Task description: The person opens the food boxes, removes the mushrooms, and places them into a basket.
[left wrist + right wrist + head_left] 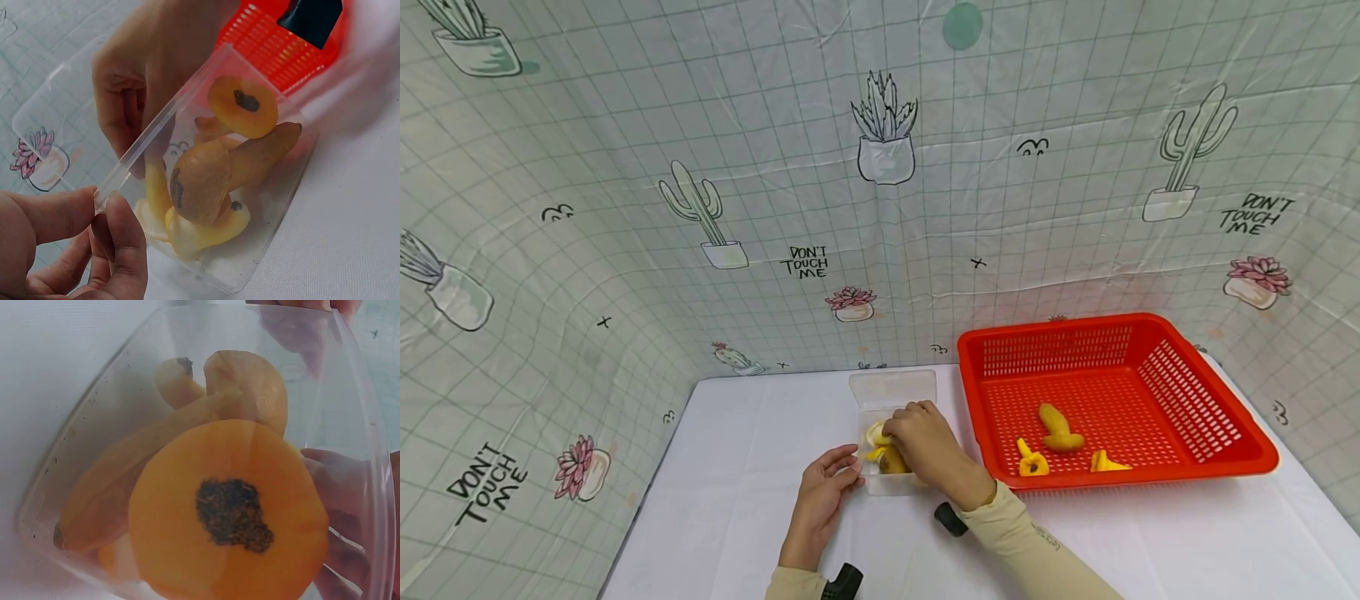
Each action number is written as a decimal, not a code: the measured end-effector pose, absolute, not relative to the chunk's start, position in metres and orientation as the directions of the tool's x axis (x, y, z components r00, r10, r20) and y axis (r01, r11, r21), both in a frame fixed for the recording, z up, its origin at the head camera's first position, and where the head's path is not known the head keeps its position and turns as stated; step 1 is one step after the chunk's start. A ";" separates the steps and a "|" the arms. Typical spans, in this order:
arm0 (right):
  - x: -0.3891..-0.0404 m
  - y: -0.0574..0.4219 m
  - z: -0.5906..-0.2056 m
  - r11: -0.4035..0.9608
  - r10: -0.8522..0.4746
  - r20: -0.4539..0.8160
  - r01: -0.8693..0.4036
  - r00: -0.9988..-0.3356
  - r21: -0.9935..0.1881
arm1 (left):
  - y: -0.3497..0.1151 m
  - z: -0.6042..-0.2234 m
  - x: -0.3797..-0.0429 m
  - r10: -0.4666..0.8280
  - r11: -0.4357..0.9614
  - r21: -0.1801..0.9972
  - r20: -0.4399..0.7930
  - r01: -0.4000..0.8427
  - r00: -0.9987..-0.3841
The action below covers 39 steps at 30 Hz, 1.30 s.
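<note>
A clear plastic box [880,486] stands on the white table with several mushrooms inside. My left hand [823,500] pinches the box's left rim between thumb and forefinger. From above, my right hand [928,446] reaches into the box, its curled fingers pinching a pale yellow mushroom [156,187]. Through the clear wall a brown mushroom [203,178] shows beside a small yellow mushroom [209,231]. Closer to the right-hand end is an orange-yellow mushroom [162,506] with a dark patch. The right fingertips are partly hidden behind the box wall.
The box's clear lid [892,387] lies folded back behind it. To the right stands a red perforated basket [1075,327], holding a brown mushroom [1058,431] and two yellow pieces [1032,463]. A cactus-print cloth [925,225] rises behind the table.
</note>
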State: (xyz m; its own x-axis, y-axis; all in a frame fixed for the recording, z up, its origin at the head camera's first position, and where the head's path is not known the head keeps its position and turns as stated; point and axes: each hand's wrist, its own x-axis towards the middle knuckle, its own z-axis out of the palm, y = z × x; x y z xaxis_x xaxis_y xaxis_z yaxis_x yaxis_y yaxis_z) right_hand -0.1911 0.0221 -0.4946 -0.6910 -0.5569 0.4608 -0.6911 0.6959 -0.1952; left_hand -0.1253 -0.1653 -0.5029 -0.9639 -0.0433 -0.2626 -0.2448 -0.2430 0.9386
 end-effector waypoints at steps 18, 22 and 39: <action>-0.179 0.032 -0.473 0.659 -0.413 0.566 -0.664 -0.713 -0.355 | -0.163 -0.503 -0.125 -0.046 -0.239 0.939 -0.266 -0.248 -0.963; -0.171 0.041 -0.468 0.643 -0.391 0.600 -0.674 -0.698 -0.365 | -0.163 -0.503 -0.125 -0.049 -0.237 0.938 -0.272 -0.253 -0.961; -0.144 0.081 -0.460 0.627 -0.337 0.707 -0.709 -0.621 -0.323 | -0.164 -0.502 -0.126 -0.060 -0.241 0.940 -0.264 -0.242 -0.963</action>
